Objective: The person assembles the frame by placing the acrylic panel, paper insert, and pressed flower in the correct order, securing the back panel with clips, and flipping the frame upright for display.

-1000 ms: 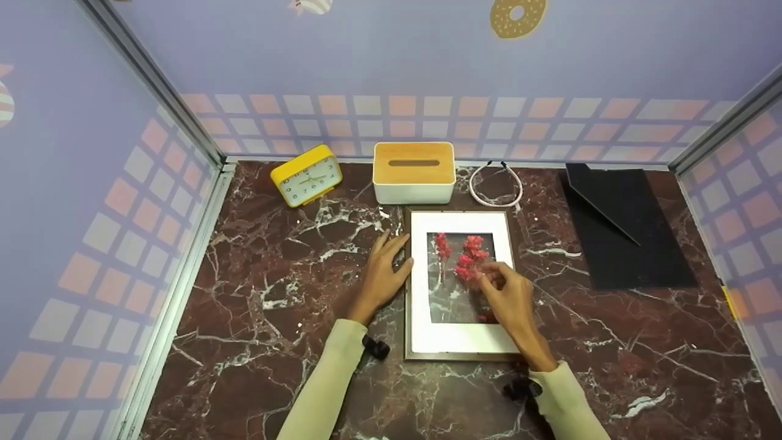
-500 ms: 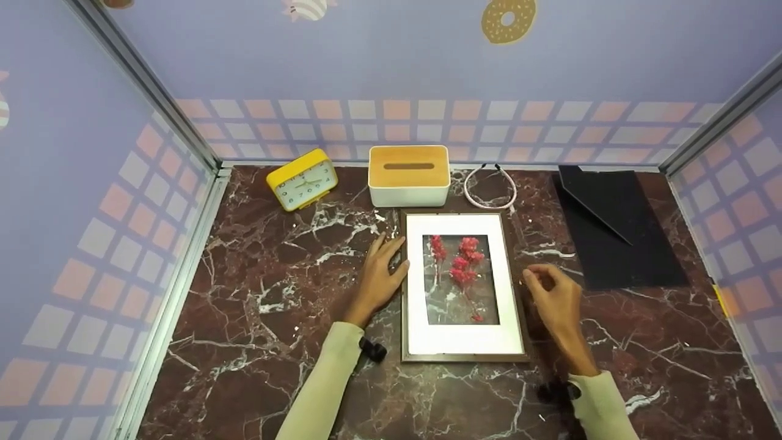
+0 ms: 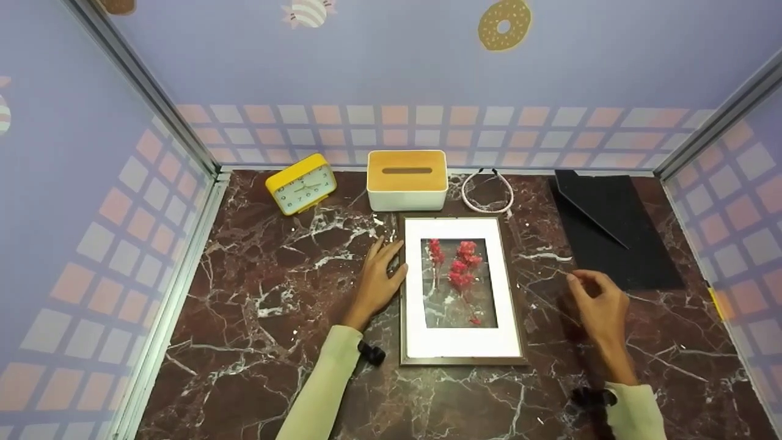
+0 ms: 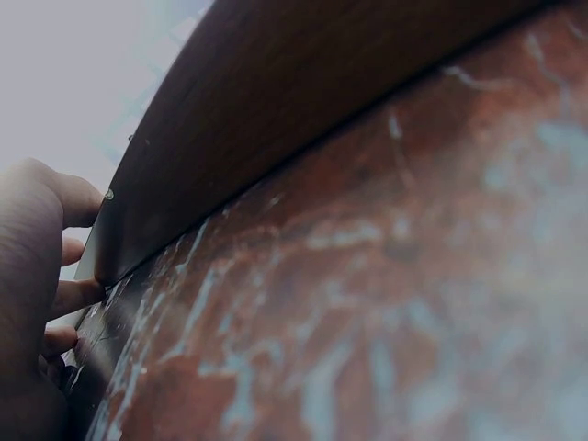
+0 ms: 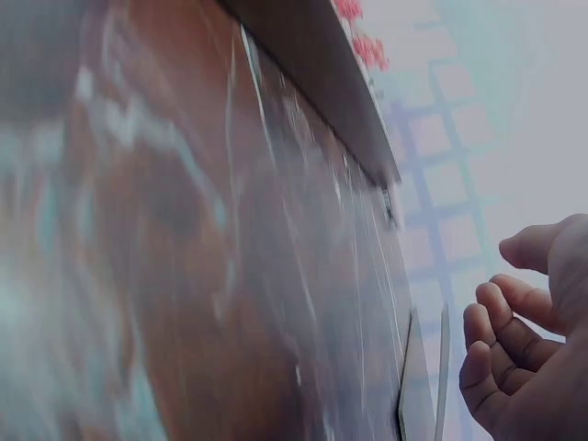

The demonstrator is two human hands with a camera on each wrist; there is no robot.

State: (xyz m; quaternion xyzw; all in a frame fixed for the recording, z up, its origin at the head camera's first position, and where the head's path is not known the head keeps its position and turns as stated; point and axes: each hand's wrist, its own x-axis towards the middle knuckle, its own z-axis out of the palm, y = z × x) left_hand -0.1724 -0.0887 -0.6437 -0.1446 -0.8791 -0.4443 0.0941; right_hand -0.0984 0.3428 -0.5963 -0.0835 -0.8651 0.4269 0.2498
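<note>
A picture frame (image 3: 462, 346) with a wide white mat lies flat on the marble surface. Red dried flowers (image 3: 462, 276) show in its glass window, one sprig on the left and a larger one on the right. My left hand (image 3: 376, 284) rests beside the frame, fingertips touching its left edge; the left wrist view shows those fingers against the frame's dark side (image 4: 230, 119). Off to the right of the frame, my right hand (image 3: 602, 308) hovers with loosely bent fingers. The right wrist view shows a gap between its thumb and fingers (image 5: 514, 344), and nothing held there.
Behind the frame stands a tissue box (image 3: 407, 200) with a wooden lid. A yellow alarm clock (image 3: 303, 185) is at the back left, a pale headband (image 3: 467, 201) just right of the box. A black backing board (image 3: 635, 244) with a raised flap lies at the right.
My right hand has let go of the flower stem and moved right, away from the frame. The larger red sprig now lies in the window. My left hand has stayed at the frame's edge.
</note>
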